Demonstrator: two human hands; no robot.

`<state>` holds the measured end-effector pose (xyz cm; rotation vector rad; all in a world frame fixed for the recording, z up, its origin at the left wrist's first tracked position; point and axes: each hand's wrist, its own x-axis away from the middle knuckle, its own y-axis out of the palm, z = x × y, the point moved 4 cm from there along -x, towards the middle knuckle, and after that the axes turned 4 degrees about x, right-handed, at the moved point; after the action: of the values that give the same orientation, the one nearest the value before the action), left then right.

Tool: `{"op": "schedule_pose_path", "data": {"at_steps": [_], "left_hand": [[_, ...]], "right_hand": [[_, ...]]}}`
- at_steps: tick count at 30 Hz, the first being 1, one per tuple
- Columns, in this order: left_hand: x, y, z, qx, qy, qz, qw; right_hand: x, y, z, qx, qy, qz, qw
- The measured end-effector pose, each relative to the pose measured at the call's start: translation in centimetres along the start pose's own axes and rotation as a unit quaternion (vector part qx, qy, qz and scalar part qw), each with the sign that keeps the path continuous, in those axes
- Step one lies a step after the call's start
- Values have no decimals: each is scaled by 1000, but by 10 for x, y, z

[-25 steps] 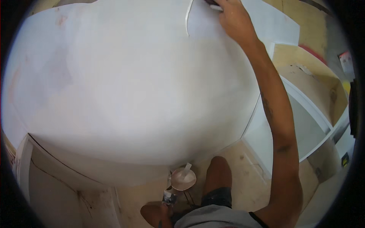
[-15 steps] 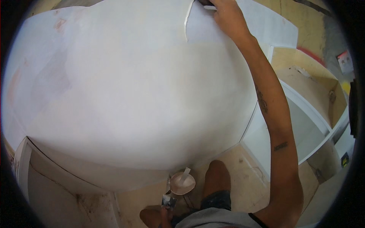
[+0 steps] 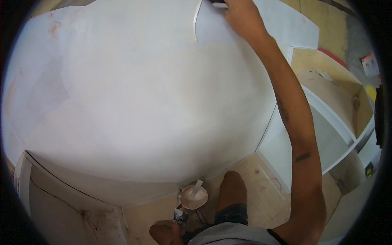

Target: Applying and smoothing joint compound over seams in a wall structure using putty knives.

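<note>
At the top edge my right hand (image 3: 241, 14) reaches far across a big smooth white panel (image 3: 134, 106). Its fingers are closed round a trowel (image 3: 221, 5) with a pale bar-like part; the picture's edge cuts off the rest. Left of the trowel runs a raised, curved ridge of white filler (image 3: 195, 24), beside a bluish-white smear. Low by my thigh, my left hand (image 3: 176, 233) is closed on a putty knife (image 3: 180, 215), its blade pointing up and smudged white. Just beyond that blade stands a tub of pale filler (image 3: 193, 199) with a light stick (image 3: 198, 186) in it.
White-edged open compartments (image 3: 330, 118) stand to the right of the panel. Another boxed opening (image 3: 61, 200) lies at lower left. My knees are close to the panel's near edge, over a beige wooden floor (image 3: 265, 204). A small red-and-white box (image 3: 370, 65) sits at far right.
My right hand has shifted slightly left with the trowel. The filler ridge appears a little farther left and higher, as the whole view has shifted slightly. My left hand stays low.
</note>
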<state>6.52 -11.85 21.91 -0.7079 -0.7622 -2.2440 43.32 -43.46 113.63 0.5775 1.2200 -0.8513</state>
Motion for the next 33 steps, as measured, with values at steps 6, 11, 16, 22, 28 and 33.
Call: {"op": "schedule_pose_path", "data": {"at_steps": [6, 11, 16, 22, 28, 33], "left_hand": [[16, -20, -6, 13, -33, 69, 997], [19, 1, -15, 89, 105, -332, 933], [11, -5, -24, 97, 103, -309, 940], [9, 5, -11, 105, 100, -295, 944], [12, 11, -2, 109, 97, -305, 941], [1, 8, -2, 120, 102, -294, 943]], "right_hand": [[54, 11, -23, 13, -92, 67, 993], [93, 13, -49, 30, -100, -40, 994], [125, 16, -54, 39, -116, -97, 988], [121, -11, -46, 2, -112, -115, 987], [36, -26, 33, 19, 9, -21, 1000], [15, -14, 51, 27, 4, 3, 1000]]}}
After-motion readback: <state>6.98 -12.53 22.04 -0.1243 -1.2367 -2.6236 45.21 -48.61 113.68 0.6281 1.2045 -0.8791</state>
